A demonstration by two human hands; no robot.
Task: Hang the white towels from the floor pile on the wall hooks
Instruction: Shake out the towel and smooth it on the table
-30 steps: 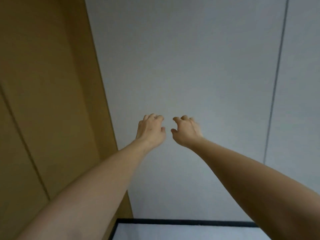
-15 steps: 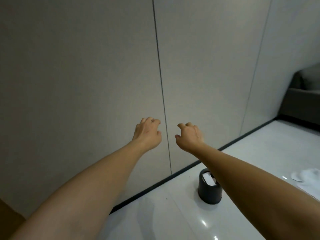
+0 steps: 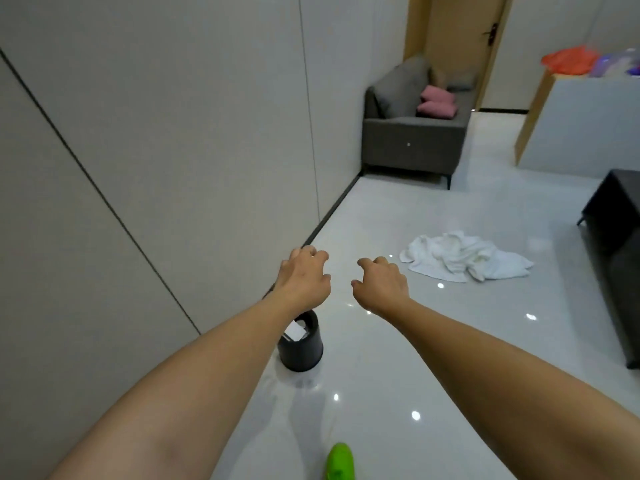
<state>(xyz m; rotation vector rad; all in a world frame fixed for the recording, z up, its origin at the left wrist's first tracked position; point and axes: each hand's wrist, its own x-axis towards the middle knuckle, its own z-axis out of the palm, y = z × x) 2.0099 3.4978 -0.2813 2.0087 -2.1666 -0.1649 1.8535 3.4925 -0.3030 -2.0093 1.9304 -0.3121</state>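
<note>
Both arms reach out in front, side by side and apart, with nothing in either hand. The left hand (image 3: 302, 279) has its fingers bent loosely like a claw, holding nothing. The right hand (image 3: 381, 283) looks the same, fingers softly curled and holding nothing. The white towels (image 3: 464, 257) lie in 1 crumpled pile on the shiny floor (image 3: 398, 375), out in the open past the right hand, away from the wall (image 3: 173, 133) and its dark bottom edge. A small black bin (image 3: 302, 351) stands on the floor near the wall, just under the left wrist, with something white inside. A grey sofa (image 3: 412, 140) with 2 pink pillows (image 3: 435, 102) sits at the far end against the wall. A green shoe (image 3: 340, 460) shows at the bottom edge
</note>
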